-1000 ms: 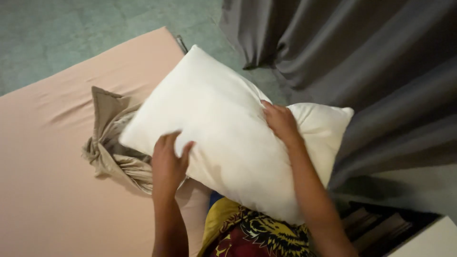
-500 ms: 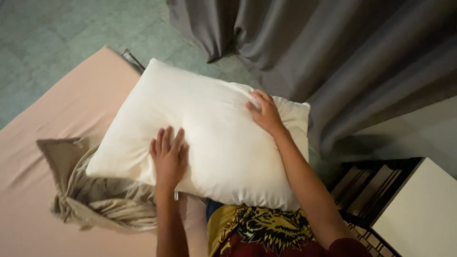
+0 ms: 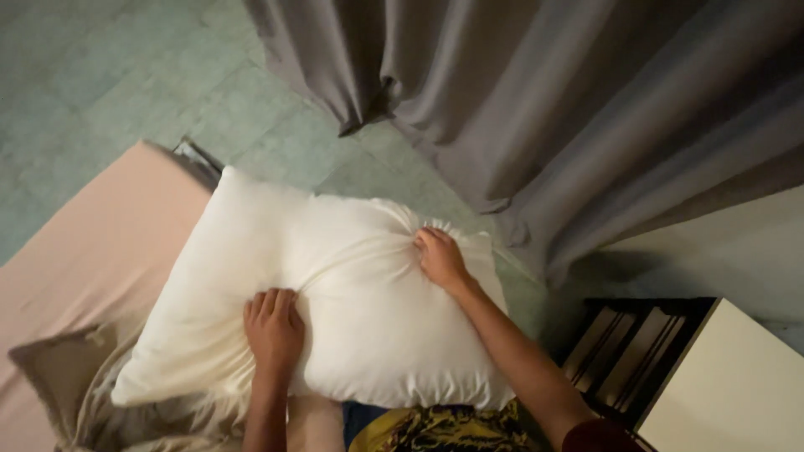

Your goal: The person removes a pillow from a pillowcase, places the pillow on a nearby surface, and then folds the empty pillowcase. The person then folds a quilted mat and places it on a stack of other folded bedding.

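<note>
Floor (image 3: 126, 75) under me was pale green tile, kinda worn looking. Heavy grey curtains (image 3: 544, 109) hung down across the top and bunched where they met the floor. My bed had a peach sheet (image 3: 92, 243) on it. Off to my right sat a dark slatted shelf (image 3: 636, 351) beside a cream tabletop (image 3: 737, 393). Lighting was dim and warm.

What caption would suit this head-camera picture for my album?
Both hands, left flat and right bunching fabric, press a white pillow on a pink bed beside grey curtains.
</note>
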